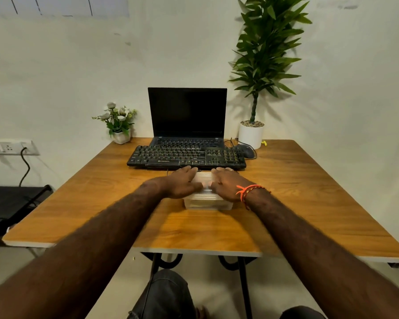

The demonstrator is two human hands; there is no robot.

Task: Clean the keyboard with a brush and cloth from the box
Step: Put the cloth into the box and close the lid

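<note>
A clear plastic box (pixel 207 203) with a lid stands on the wooden table (pixel 101 203), just in front of the black keyboard (pixel 186 157). My left hand (pixel 182 183) rests flat on the left half of the lid, fingers straight and pointing at the keyboard. My right hand (pixel 226 183), with an orange thread band at the wrist, rests flat on the right half of the lid. The two hands cover most of the lid. The box's contents are blurred; no brush or cloth can be made out.
An open black laptop (pixel 187 111) stands behind the keyboard, with a mouse (pixel 247 150) to its right. A small flower pot (pixel 121 137) sits back left, a tall plant in a white pot (pixel 251 134) back right. A wall socket (pixel 9 147) with cable is at left.
</note>
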